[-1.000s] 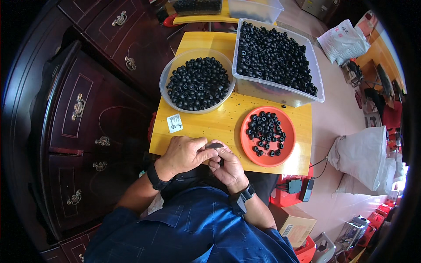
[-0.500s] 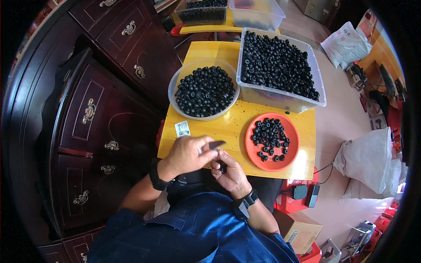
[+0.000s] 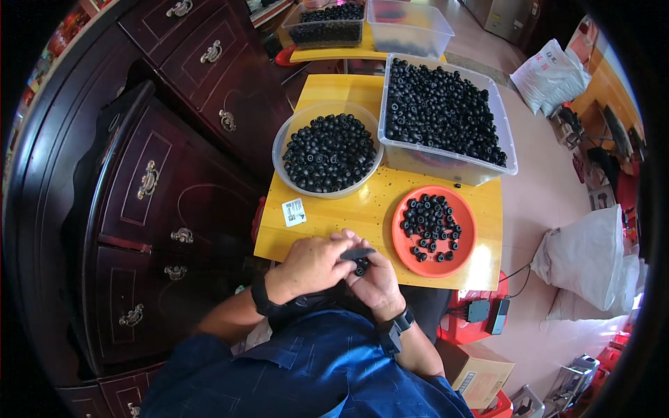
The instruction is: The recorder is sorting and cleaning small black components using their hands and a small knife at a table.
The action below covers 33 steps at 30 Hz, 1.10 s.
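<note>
In front of my body, at the table's near edge, my two hands meet. My left hand is closed on a small knife with a dark, pointed blade. The blade lies over my right hand, whose fingers curl around a black ring-shaped rubber part; whether more parts lie in that palm is hidden. To the right of my hands an orange plate carries several similar black parts. Beyond my hands a round clear tub is heaped with such parts.
A large clear bin full of black parts stands at the back right of the yellow table. A white label lies left of my hands. Dark wooden drawers close in the left side; white sacks stand on the right floor.
My hands have shifted slightly right and come closer together. The knife now lies across the right fingers, and a black part shows more plainly. The whole view has dropped slightly.
</note>
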Each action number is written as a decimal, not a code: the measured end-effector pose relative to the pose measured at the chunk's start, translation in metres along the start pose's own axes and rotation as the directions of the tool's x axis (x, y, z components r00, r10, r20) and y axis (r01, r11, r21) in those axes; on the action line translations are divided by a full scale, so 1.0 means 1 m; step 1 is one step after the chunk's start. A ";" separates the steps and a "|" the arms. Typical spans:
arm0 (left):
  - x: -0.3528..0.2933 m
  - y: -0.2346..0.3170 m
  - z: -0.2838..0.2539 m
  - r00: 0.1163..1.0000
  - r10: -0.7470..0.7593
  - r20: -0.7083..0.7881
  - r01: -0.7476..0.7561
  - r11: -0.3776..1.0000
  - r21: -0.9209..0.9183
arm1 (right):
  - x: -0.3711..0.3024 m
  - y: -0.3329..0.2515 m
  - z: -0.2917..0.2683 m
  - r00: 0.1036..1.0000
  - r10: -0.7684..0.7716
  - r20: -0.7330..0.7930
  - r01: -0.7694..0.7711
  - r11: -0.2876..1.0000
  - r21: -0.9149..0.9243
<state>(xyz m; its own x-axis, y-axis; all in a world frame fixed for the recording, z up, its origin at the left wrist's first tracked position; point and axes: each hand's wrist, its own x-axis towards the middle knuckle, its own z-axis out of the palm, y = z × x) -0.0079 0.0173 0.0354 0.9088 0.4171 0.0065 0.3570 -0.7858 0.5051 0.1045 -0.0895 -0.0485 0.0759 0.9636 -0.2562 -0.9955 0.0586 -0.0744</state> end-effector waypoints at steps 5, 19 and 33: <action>-0.004 0.003 0.020 1.000 -0.001 -0.003 0.001 1.000 -0.003 | -0.002 0.002 -0.004 0.999 0.007 -0.047 -0.007 1.000 -0.004; -0.001 0.001 0.008 0.981 -0.001 -0.192 -0.013 0.997 -0.076 | -0.009 -0.003 -0.001 0.995 -0.088 -0.044 0.066 0.929 -0.365; 0.000 0.000 0.014 0.931 0.078 -0.356 -0.165 0.961 -0.221 | -0.010 -0.008 -0.001 0.992 -0.072 -0.105 0.052 0.981 -0.185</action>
<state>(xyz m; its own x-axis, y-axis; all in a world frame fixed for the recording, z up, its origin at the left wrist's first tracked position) -0.0047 0.0110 0.0228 0.7970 0.4902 0.3527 0.1458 -0.7230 0.6753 0.1114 -0.0998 -0.0460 0.1530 0.9242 -0.3498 -0.9624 0.0590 -0.2650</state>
